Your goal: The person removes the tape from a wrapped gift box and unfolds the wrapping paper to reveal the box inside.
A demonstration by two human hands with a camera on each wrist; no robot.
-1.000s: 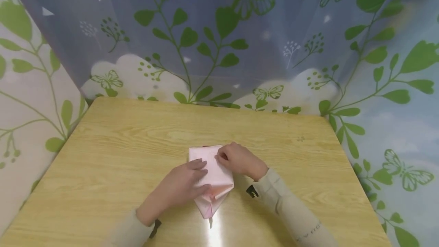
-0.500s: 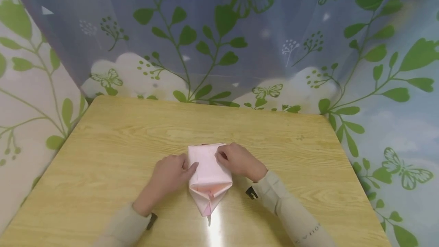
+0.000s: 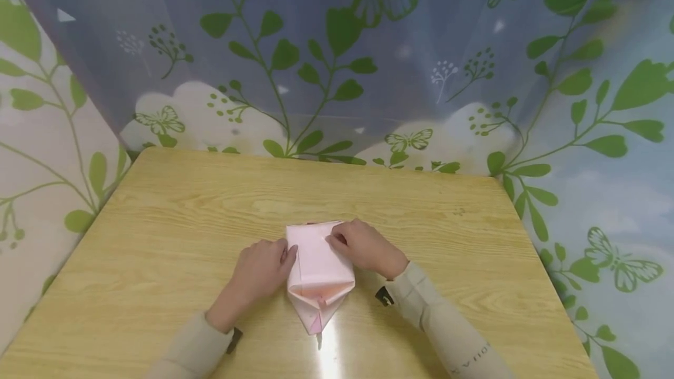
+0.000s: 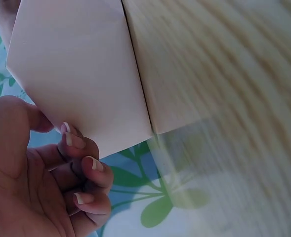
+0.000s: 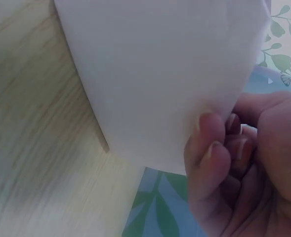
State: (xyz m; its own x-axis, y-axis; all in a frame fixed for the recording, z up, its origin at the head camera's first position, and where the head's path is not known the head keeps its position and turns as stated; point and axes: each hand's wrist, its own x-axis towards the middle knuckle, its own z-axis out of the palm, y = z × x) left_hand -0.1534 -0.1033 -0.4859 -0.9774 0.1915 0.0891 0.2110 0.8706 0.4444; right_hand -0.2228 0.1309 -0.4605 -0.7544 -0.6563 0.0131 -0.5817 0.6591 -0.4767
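Note:
A folded pink paper piece [image 3: 321, 256] stands on the table, its flat top toward the back and a pointed, partly open fold toward the front. On its left edge the left hand [image 3: 259, 269] pinches the paper, thumb on top. At the upper right the right hand [image 3: 368, 247] grips the other edge with curled fingers. In the left wrist view, fingertips of the left hand [image 4: 51, 168] hold the edge of the paper side [image 4: 81, 74]. The right wrist view shows the right hand [image 5: 244, 163] holding the pale paper [image 5: 160, 84] at its edge.
The wood-grain table [image 3: 184, 209] extends around the paper. Behind it hangs a blue curtain [image 3: 389, 86] with green leaves and butterflies, and similar patterned cloth [image 3: 626, 192] borders the right side. A bright reflection lies on the table in front of the paper.
The left hand has drawn back from across the paper's top to its left edge and pinches there. The right hand has stayed at the right edge, almost unmoved.

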